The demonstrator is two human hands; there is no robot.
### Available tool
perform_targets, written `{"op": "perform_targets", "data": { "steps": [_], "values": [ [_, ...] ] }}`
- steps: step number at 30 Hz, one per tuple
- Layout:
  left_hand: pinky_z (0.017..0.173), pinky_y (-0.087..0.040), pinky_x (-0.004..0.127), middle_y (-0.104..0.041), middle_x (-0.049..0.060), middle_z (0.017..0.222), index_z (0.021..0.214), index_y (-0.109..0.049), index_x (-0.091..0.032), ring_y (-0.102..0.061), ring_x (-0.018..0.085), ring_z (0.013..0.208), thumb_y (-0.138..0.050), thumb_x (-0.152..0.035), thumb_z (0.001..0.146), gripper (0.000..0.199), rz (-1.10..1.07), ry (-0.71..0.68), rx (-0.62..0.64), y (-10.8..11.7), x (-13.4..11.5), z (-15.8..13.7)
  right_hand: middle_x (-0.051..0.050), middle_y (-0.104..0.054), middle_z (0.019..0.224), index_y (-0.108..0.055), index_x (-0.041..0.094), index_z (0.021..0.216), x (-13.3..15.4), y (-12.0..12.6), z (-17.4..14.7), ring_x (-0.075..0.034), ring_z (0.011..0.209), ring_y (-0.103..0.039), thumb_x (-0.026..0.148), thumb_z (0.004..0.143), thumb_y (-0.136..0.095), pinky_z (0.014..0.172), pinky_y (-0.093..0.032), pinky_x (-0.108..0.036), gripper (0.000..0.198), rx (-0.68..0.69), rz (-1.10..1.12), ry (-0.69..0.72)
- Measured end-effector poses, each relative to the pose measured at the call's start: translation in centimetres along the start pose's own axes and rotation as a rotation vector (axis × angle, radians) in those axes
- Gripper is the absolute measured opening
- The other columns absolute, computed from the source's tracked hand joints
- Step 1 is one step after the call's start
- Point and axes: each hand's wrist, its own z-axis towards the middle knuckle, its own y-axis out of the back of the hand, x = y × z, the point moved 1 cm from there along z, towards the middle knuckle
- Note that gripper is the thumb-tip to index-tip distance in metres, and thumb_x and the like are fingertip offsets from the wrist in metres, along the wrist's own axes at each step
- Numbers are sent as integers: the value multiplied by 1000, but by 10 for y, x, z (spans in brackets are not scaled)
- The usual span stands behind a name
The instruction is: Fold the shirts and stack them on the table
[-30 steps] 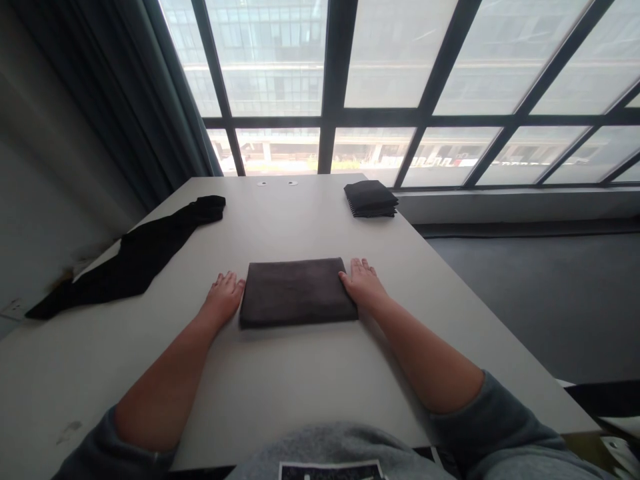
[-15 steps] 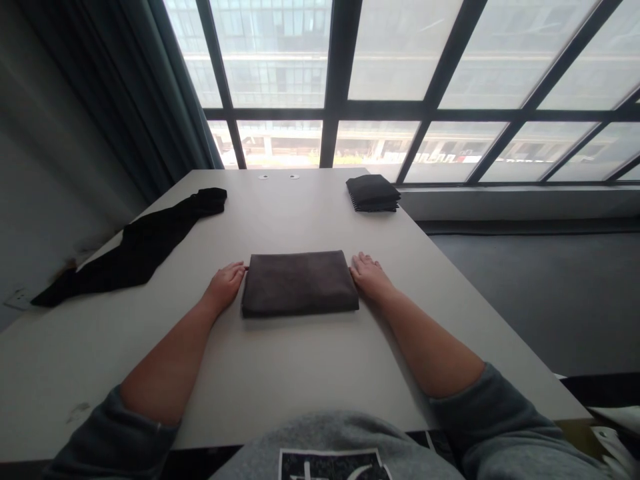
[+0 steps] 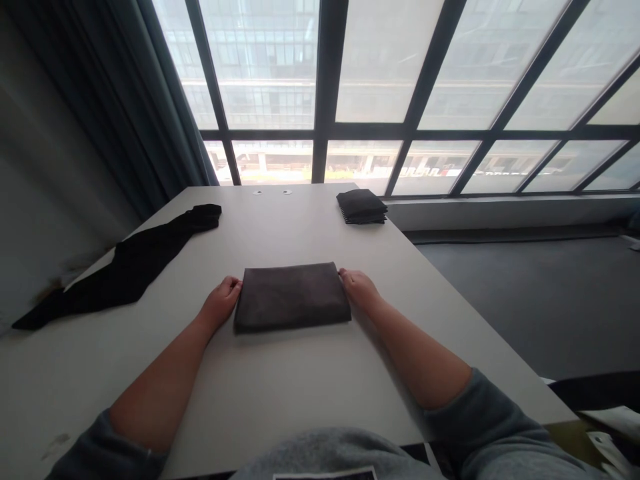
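A flat, dark brown rectangle [image 3: 293,298] lies in front of me on the white table. It looks like a folded bag or sheet with a smooth surface; I cannot tell exactly which. My left hand [image 3: 224,301] is closed at its left edge, fingers curled and thumb against the side. At the upper right edge, my right hand [image 3: 359,287] has its fingers bent and pinched on the border. Some fingertips are hidden behind the edges.
A black garment [image 3: 155,257] stretches along the table's left side. At the far right corner sits a stack of black folded pieces [image 3: 363,205]. Two round cable-hole covers lie near the back edge of the white table [image 3: 280,393]. A dark curtain [image 3: 165,100] hangs by the windows.
The fingers of both hands have gone from lying nearly flat beside the brown rectangle to curled on its side edges. The view has tilted up slightly.
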Motion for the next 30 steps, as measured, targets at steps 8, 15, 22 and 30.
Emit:
{"op": "perform_targets", "data": {
  "steps": [8, 15, 22, 30],
  "values": [
    [99, -54, 44, -75, 13, 124, 130, -53, -24, -72, 31, 113, -42, -67, 96, 56, -172, 57, 53, -2, -4, -3, -18, -71, 138, -41, 13, 163, 21, -3, -5, -32, 126, -68, 43, 96, -67, 108, -51, -41, 78, 6, 200, -189],
    [99, -55, 46, -75, 13, 125, 134, -51, -23, -73, 32, 113, -56, -61, 89, 59, -137, 61, 32, -9, 5, 1, -12, -74, 127, -27, 23, 168, 25, 6, -3, -25, 107, -75, 25, 86, -71, 93, -61, -38, 93, 187, 985, -261],
    [100, -54, 46, -76, 13, 124, 133, -53, -23, -74, 32, 113, -54, -59, 89, 56, -125, 54, 8, -12, 8, 1, -7, -75, 117, -51, 26, 155, 18, 14, 4, -19, 97, -74, 14, 81, -76, 83, -61, -28, 78, 336, 1195, -394],
    [96, -54, 43, -77, 11, 120, 127, -51, -25, -75, 29, 107, -55, -52, 88, 47, -103, 57, -15, -12, 3, -1, -7, -73, 124, -75, 25, 128, 16, 26, 23, -18, 96, -71, 21, 83, -82, 75, -62, -24, 45, 667, 984, -264]
  ]
}}
